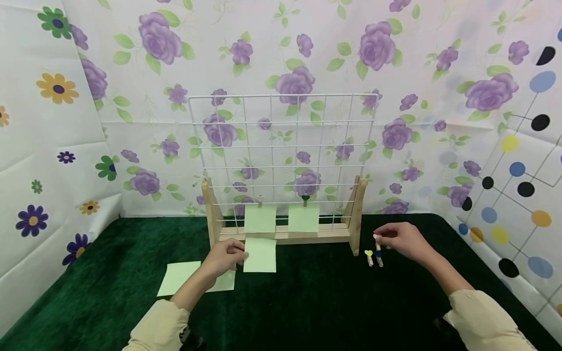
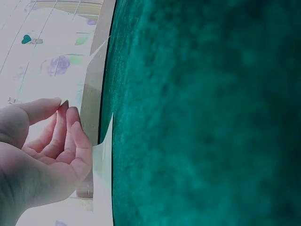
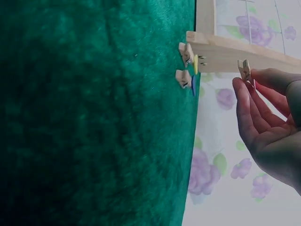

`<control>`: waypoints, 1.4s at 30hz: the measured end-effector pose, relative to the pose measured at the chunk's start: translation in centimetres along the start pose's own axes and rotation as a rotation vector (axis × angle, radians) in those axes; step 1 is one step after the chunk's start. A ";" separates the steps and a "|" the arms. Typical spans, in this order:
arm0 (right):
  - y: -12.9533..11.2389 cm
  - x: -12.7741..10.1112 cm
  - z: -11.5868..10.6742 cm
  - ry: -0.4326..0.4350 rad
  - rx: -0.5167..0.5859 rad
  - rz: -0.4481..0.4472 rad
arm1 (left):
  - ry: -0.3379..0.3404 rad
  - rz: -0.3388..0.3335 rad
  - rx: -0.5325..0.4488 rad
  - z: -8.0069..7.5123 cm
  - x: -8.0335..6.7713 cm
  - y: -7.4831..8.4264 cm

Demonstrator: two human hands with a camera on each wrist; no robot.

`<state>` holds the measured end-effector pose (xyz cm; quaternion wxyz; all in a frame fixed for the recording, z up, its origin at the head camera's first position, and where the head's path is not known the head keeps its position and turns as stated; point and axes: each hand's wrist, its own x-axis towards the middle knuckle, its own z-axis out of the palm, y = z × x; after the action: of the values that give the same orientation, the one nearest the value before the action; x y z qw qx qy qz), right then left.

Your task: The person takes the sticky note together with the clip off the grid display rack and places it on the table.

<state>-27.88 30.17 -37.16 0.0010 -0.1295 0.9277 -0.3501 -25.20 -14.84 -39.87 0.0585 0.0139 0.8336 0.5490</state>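
Note:
My left hand [image 1: 221, 258] pinches a pale green square of paper [image 1: 262, 256] by its left edge, holding it up in front of the wooden base of a wire grid rack [image 1: 271, 146]. In my right hand [image 1: 406, 240] is a small wooden clothespin with a pink heart [image 3: 245, 71], pinched between thumb and fingertips. Below that hand lie two more clothespins, one with a yellow heart [image 1: 369, 257] and one with a blue heart [image 3: 184, 80]. Two green papers hang side by side low on the grid: the left paper [image 1: 260, 219] under a pale clip, the right paper [image 1: 303, 218] under a dark green heart clip [image 1: 305, 198].
Two further green sheets lie on the dark green cloth [image 1: 307, 307] at the left: one outer sheet [image 1: 177, 277] and one inner sheet [image 1: 225, 281] partly behind my left wrist. Wooden side supports [image 1: 357, 214] hold the grid upright. A flowered backdrop [image 1: 417, 161] stands behind.

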 end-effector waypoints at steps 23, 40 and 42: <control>3.3 -1.0 -0.2 -0.104 0.038 0.133 | 0.019 -0.136 0.079 -0.6 -0.8 -0.1; 4.3 -0.8 0.1 -0.134 0.033 0.179 | -0.021 -0.128 0.227 -0.6 -1.4 0.0; 4.3 -0.9 0.1 -0.133 0.032 0.189 | -0.029 -0.116 0.234 -0.5 -1.5 0.1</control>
<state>-28.08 33.43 -40.15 0.0978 -0.0642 0.9281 -0.3536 -23.79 -15.44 -39.45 0.1001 -0.0197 0.8905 0.4434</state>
